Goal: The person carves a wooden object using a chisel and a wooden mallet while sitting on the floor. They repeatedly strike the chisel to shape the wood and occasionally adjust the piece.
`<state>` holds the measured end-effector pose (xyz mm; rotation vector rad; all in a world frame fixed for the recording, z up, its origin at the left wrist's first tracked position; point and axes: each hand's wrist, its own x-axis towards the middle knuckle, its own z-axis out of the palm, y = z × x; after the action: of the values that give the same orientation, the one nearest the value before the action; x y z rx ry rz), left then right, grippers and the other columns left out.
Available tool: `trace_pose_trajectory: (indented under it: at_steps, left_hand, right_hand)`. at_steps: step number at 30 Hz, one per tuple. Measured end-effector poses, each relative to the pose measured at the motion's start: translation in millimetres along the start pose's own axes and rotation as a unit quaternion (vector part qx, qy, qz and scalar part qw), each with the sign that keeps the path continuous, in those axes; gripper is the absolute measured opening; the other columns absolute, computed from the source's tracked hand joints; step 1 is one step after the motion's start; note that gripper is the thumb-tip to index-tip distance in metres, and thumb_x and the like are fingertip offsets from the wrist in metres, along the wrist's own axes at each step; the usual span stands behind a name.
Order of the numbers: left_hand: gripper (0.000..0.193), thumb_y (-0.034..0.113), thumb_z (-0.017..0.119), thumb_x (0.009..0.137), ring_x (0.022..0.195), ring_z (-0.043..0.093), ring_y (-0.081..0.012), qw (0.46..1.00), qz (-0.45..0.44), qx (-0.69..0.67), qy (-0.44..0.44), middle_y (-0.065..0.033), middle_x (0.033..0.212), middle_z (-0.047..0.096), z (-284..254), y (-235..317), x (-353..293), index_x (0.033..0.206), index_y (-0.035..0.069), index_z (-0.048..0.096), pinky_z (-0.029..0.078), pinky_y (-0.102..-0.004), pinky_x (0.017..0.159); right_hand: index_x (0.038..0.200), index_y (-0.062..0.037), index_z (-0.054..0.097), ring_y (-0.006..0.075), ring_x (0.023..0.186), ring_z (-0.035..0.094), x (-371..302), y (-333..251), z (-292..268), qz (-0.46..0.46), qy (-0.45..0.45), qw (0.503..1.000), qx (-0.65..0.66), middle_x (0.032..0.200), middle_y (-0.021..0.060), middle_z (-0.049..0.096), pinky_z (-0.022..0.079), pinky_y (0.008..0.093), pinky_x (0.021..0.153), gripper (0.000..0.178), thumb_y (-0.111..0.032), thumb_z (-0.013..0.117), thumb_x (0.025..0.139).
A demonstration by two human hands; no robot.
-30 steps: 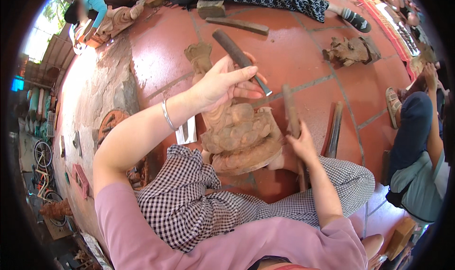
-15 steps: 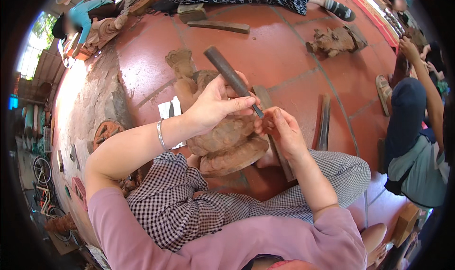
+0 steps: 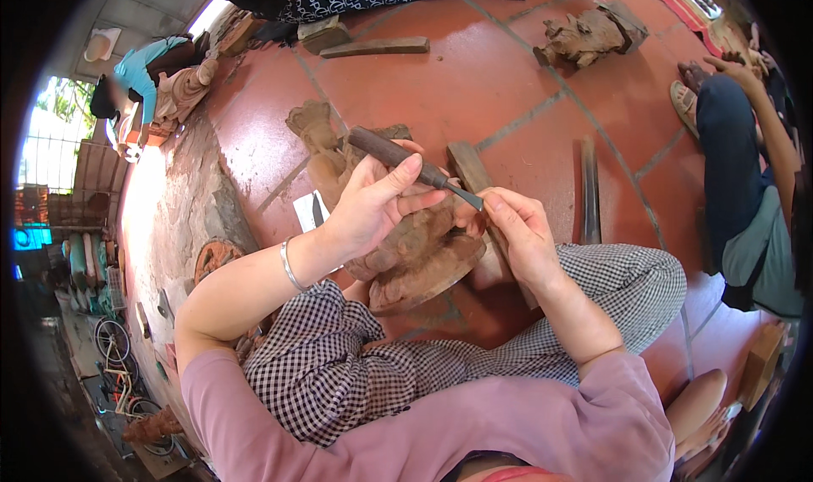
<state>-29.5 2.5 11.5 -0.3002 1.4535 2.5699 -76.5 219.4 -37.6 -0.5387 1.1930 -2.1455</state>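
A wood-carving chisel point(image 3: 398, 154) with a thick dark handle and a slim metal blade slants across my lap. My left hand point(image 3: 373, 203) has its fingers wrapped round the handle. At the blade's tip, the thumb and fingers of my right hand point(image 3: 523, 232) pinch the metal. Beneath both hands lies a carved brown figure point(image 3: 411, 279) with a rounded base, tilted on the floor between my legs; my hands hide its middle. A long wooden bar point(image 3: 468, 167) runs beside the figure, passing under my right hand.
A dark tapered rod point(image 3: 589, 194) lies right of my knee. Farther off are a wooden block point(image 3: 375, 47) and another carved piece point(image 3: 589, 38). A seated person point(image 3: 737, 186) is at the right, one in blue point(image 3: 144, 67) works at the far left. Paper point(image 3: 309, 211) lies beside the figure.
The chisel has swung to a flatter slant. My right fingers, loosely curled near the tip before, now pinch the blade. The whole view has shifted slightly.
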Motion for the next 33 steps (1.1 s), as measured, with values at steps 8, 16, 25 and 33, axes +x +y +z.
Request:
trace_pose_trajectory:
  at_steps: [8,16,25,33]
  left_hand:
    - [0.025,0.022,0.052,0.102,0.103,0.068,-0.0213,1.000,-0.006,-0.011,-0.009,-0.0176,0.114,0.065,-1,1,-3,0.120,0.005,0.049,0.059,-0.0287,0.088]
    - [0.027,0.020,0.052,0.102,0.109,0.065,-0.0278,1.000,0.000,-0.013,0.004,-0.0195,0.116,0.064,-6,0,-2,0.124,0.005,0.047,0.059,-0.0317,0.089]
    - [0.026,0.017,0.054,0.101,0.112,0.064,-0.0306,1.000,-0.011,-0.020,-0.003,-0.0193,0.118,0.063,-8,-1,-4,0.124,0.007,0.047,0.059,-0.0343,0.090]
    - [0.026,0.009,0.056,0.098,0.107,0.066,-0.0269,1.000,-0.006,0.025,0.001,-0.0143,0.111,0.064,-5,-2,-11,0.122,0.006,0.045,0.060,-0.0324,0.088]
  right_hand:
    - [0.103,0.0039,0.067,0.0094,0.078,0.054,-2,-5,3,-0.018,-0.016,0.999,-0.049,0.092,0.0054,0.067,0.045,0.0239,0.072,0.031,-0.020,0.047,0.104]
    - [0.109,0.0032,0.065,0.0079,0.077,0.054,-2,4,6,-0.021,-0.029,0.999,0.006,0.094,0.0038,0.066,0.045,0.0227,0.071,0.032,-0.021,0.046,0.105]
    - [0.103,0.0032,0.066,0.0127,0.074,0.057,-1,9,1,-0.055,0.002,0.978,-0.203,0.089,0.0078,0.066,0.048,0.0266,0.069,0.017,-0.011,0.057,0.098]
    - [0.103,0.0027,0.066,0.0230,0.078,0.064,3,9,5,-0.156,0.009,0.924,-0.349,0.090,0.0131,0.066,0.051,0.0303,0.069,0.014,-0.003,0.064,0.090]
